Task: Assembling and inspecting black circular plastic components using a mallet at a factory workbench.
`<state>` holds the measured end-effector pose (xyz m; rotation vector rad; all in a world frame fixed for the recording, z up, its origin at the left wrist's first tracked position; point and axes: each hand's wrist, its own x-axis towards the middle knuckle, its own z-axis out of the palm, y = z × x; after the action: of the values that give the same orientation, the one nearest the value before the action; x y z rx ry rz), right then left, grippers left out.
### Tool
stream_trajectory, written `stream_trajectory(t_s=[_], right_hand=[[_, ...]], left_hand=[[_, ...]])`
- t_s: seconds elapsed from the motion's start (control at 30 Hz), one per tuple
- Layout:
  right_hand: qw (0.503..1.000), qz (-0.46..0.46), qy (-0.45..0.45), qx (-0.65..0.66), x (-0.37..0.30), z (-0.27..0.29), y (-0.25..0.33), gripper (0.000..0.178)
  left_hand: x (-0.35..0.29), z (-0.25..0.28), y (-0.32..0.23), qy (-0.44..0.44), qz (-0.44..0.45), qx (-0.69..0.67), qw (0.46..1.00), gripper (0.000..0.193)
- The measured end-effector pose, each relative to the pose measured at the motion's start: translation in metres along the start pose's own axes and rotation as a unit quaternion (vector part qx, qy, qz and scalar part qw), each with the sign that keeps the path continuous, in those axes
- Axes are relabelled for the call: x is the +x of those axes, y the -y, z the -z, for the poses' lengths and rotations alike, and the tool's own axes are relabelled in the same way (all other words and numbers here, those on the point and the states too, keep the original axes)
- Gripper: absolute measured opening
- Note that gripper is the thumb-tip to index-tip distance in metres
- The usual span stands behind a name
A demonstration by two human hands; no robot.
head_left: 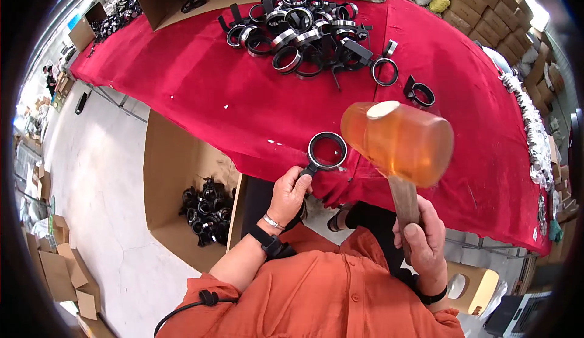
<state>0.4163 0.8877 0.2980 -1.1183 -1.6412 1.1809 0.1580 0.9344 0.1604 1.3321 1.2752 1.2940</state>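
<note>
My left hand (288, 197) is closed on the short black handle of a ring-shaped part (328, 151), black with a silvery band. The ring is at the near edge of the red-covered table (243, 119). In my right hand (424, 241) is the wooden handle of a mallet (398, 140). Its large, see-through amber head is raised to the right of the ring, apart from it and slightly blurred. Farther back lies a heap of similar black and silver ring parts (298, 34). Two single rings lie at its right, one of them a black ring part (420, 94).
An open cardboard box (167, 180) with several black parts in it stands on the floor at my left. Another cardboard box (164, 0) with black parts sits at the table's back. Stacked cartons (486, 13) rise at the far right; a yellow stool (474, 286) is beside me.
</note>
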Motion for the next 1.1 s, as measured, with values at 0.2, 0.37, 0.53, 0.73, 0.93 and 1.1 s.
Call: stream_trajectory(t_s=[0.2, 0.37, 0.53, 0.73, 0.93, 1.1], right_hand=[[0.978, -0.050, 0.062, -0.194, -0.015, -0.005, -0.046, 0.040], [0.993, -0.041, 0.029, -0.107, -0.004, -0.005, -0.010, 0.044], [0.963, 0.108, 0.044, -0.241, 0.028, -0.026, 0.003, 0.043], [0.971, 0.010, 0.125, -0.205, 0.068, -0.045, 0.001, 0.040], [0.981, -0.029, 0.016, -0.190, 0.072, -0.036, -0.021, 0.038], [0.967, -0.239, 0.026, -0.084, 0.088, -0.019, -0.012, 0.038]], left_hand=[[0.007, -0.009, 0.006, -0.009, -0.029, 0.001, 1.000, 0.028], [0.004, -0.006, 0.005, -0.019, -0.024, 0.011, 0.999, 0.030], [0.005, -0.010, 0.007, -0.034, -0.020, 0.007, 0.999, 0.032], [0.002, -0.009, 0.002, -0.032, -0.026, 0.033, 0.999, 0.035], [0.002, -0.008, 0.000, -0.026, -0.039, 0.046, 0.998, 0.035], [-0.001, -0.008, 0.003, -0.016, -0.035, 0.045, 0.998, 0.035]])
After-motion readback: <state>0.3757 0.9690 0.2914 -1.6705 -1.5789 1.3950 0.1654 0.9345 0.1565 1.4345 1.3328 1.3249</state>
